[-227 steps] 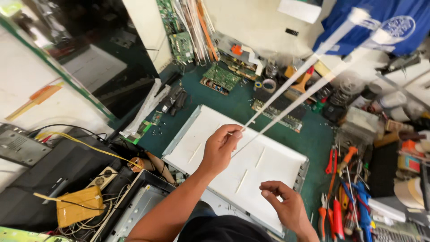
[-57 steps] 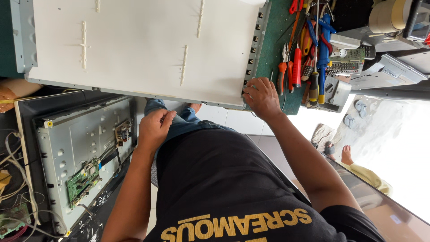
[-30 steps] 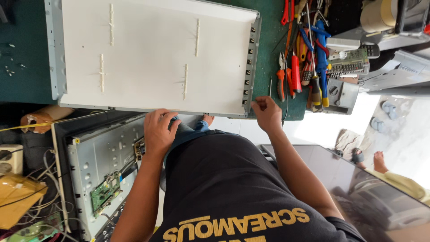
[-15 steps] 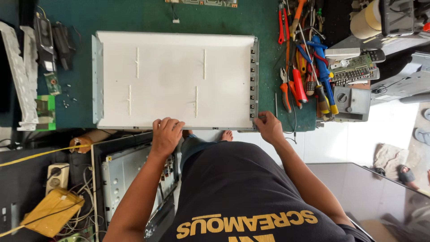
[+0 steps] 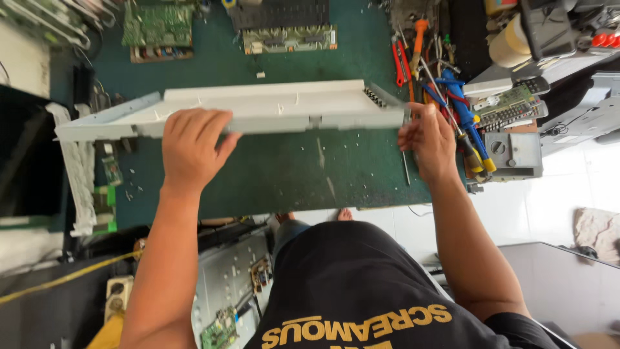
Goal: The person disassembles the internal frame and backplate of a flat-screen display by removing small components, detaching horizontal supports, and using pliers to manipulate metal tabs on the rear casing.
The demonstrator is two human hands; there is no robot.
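Now we have the wide, shallow white metal panel tray (image 5: 258,106) tipped up on its far edge, near edge lifted off the green felt-covered workbench (image 5: 290,174): our left hand (image 5: 190,148) curls its fingers over the near rim at nine o'clock and our right hand (image 5: 429,139) pinches the corner at three o'clock, so by our reckoning the raising is about half done. Bare green shows beneath, but circuit boards (image 5: 290,39) crowd twelve o'clock and a heap of screwdrivers and pliers (image 5: 452,97) sits just beside our right hand.
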